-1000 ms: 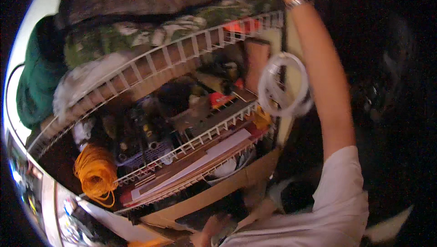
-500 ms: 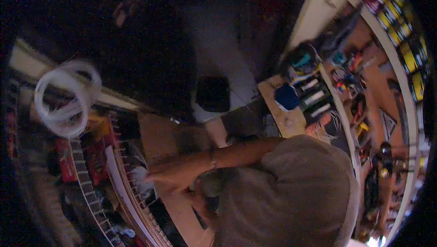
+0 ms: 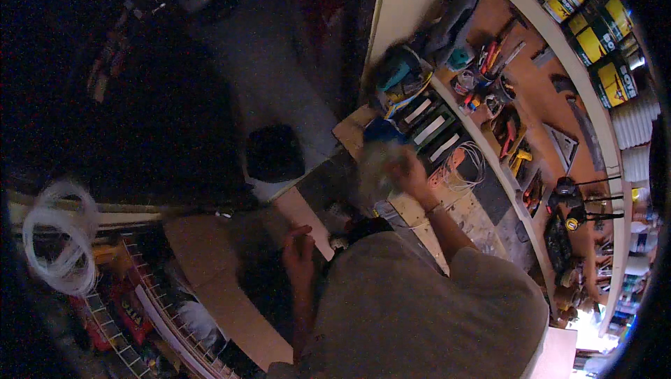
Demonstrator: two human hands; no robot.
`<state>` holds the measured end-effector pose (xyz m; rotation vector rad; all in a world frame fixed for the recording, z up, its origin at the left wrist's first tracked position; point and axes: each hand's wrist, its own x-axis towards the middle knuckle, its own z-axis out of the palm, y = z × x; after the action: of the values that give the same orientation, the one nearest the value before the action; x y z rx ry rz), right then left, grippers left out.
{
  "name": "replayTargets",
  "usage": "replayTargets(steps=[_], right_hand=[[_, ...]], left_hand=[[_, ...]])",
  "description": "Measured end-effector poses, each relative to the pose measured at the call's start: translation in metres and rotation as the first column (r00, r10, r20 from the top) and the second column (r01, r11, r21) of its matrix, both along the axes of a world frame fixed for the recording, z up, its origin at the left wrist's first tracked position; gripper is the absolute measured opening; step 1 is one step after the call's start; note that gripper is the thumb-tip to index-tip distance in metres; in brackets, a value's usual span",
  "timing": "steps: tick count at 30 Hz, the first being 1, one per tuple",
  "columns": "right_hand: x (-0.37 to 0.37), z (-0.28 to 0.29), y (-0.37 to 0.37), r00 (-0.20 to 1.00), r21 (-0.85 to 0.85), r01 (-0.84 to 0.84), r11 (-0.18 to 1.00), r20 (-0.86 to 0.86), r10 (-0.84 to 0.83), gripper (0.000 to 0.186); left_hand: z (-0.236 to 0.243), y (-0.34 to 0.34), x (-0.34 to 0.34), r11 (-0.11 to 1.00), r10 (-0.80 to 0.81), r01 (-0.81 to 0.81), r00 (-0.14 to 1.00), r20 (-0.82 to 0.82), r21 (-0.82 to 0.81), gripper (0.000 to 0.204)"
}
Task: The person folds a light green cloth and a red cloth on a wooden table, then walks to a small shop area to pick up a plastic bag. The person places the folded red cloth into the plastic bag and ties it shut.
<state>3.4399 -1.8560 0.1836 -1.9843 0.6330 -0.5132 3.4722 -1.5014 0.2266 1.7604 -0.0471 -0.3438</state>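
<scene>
My right hand [image 3: 411,175] is over the wooden bench top [image 3: 414,212], close to a dark blue round thing [image 3: 386,131]. Its fingers close on a pale greenish thing [image 3: 374,168], too smeared by motion to name. A band circles that wrist. My left hand [image 3: 300,247] hangs lower, left of my body, with bent, slightly parted fingers and nothing seen in them. It is beside a narrow light brown board [image 3: 305,215]. What lies under my chest is hidden.
A coil of white cable [image 3: 468,167] lies on the bench beside dark cases with white strips [image 3: 430,129]. Hand tools fill a shelf [image 3: 559,124] at right. At left are a ladder-like rack [image 3: 115,333], a clear tubing coil [image 3: 59,238] and a large brown sheet [image 3: 217,277].
My right arm has swung from the left over to the bench on the right, the greenish thing apparently going with it. My left hand now shows apart from it. The view has turned right.
</scene>
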Motion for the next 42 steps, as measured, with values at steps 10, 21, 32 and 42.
replayTargets(steps=[10, 21, 32, 42], right_hand=[[0.103, -0.028, -0.218, 0.921, -0.827, -0.388, 0.407, -0.360, 0.147, 0.047], [0.117, -0.012, -0.252, 0.883, -0.769, -0.466, 0.438, -0.378, 0.277, 0.027], [0.148, -0.028, -0.218, 0.880, -0.731, -0.476, 0.490, -0.406, 0.248, 0.022], [0.127, 0.058, -0.063, 0.301, 0.058, -0.930, 0.362, -0.445, 0.844, 0.028]], left_hand=[[-0.104, 0.039, 0.021, 0.995, -0.044, 0.068, 0.959, -0.279, 0.078, 0.029], [-0.086, 0.021, 0.032, 0.983, 0.061, -0.014, 0.965, -0.257, 0.182, 0.031], [-0.075, -0.020, 0.040, 0.979, 0.055, 0.002, 0.959, -0.278, 0.203, 0.033], [-0.091, -0.076, 0.074, 0.969, -0.095, 0.123, 0.986, -0.138, 0.214, 0.035]])
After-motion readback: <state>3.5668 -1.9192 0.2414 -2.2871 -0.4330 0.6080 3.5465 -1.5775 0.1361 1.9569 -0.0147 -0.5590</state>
